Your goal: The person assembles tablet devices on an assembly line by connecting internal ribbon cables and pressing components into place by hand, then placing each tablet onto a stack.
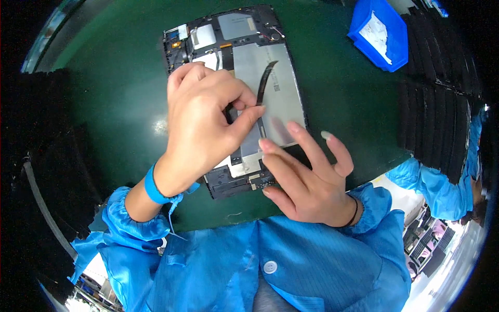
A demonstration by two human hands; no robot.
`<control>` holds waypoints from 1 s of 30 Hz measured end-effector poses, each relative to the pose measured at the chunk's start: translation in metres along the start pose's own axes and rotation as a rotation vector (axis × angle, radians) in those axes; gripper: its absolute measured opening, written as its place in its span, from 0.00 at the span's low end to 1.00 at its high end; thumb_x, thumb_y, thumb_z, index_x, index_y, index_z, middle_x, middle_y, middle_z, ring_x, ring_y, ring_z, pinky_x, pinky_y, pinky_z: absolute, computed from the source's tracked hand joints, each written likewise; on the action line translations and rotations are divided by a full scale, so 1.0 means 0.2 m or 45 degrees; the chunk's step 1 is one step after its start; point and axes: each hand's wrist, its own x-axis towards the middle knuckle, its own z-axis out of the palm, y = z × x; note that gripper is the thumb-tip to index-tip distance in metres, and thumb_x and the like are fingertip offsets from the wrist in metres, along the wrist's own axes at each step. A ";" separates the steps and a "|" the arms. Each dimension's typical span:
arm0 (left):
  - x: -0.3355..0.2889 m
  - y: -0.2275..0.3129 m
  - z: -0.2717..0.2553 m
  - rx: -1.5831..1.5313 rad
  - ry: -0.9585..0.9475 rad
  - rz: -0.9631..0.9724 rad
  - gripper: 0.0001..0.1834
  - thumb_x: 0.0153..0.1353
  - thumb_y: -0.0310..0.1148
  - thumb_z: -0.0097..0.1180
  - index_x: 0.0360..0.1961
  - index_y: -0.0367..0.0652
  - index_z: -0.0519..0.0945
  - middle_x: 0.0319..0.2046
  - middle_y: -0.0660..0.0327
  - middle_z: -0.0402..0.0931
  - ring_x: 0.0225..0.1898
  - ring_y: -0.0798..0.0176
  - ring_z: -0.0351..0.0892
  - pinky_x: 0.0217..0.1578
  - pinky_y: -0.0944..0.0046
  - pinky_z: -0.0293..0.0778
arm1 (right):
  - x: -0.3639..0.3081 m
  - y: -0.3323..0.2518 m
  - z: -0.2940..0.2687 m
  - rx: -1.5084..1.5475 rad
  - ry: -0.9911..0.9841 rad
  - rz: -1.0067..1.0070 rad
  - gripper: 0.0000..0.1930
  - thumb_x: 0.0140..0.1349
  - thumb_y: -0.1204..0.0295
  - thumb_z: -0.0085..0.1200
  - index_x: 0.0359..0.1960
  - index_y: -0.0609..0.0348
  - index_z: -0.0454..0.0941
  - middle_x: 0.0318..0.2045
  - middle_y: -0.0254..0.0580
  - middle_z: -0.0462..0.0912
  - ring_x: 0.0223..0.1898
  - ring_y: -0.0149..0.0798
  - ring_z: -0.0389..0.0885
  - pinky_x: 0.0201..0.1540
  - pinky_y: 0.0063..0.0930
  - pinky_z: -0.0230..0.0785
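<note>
Coat (218, 265); arched left hand (202, 109) on strip (264, 83)

light: fairly bright, even across left hand (202, 112) and right hand (314, 190) | glare: small white spot on green table (122, 99) | reflection: blurry pinkish patch on grey panel (289, 99) | sides: black, grainy | rim: bent edges, washed-out lower right | focus: middle mostly clear, fine details soft

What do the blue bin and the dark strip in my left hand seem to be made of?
Blue bin: probably moulded plastic, smooth and semi-glossy, judging by its even colour. Dark strip: perhaps flexible plastic film or tape, thin, slightly shiny and curved.
</note>
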 end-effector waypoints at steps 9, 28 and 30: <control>-0.17 -0.08 0.00 -0.098 0.557 -0.248 0.31 0.56 0.33 0.56 0.60 0.34 0.64 0.60 0.46 0.61 0.62 0.46 0.57 0.63 0.52 0.48 | 0.19 0.21 0.02 0.169 -0.070 -0.058 0.26 0.58 0.69 0.51 0.59 0.57 0.67 0.58 0.42 0.72 0.64 0.46 0.62 0.66 0.45 0.43; -0.24 -0.09 0.00 -1.893 0.104 -0.343 0.45 0.51 0.16 0.55 0.70 0.40 0.49 0.59 0.54 0.67 0.55 0.66 0.69 0.52 0.68 0.69 | 0.39 0.63 -0.09 1.411 0.113 0.441 0.32 0.63 0.66 0.50 0.66 0.64 0.52 0.64 0.50 0.60 0.66 0.42 0.57 0.67 0.34 0.46; -0.22 -0.12 -0.02 -1.953 0.022 -0.342 0.44 0.51 0.17 0.55 0.69 0.39 0.50 0.58 0.54 0.68 0.54 0.67 0.71 0.53 0.67 0.68 | 0.47 0.80 -0.13 1.406 -0.373 0.503 0.31 0.61 0.64 0.54 0.62 0.65 0.59 0.56 0.46 0.70 0.59 0.37 0.66 0.62 0.31 0.55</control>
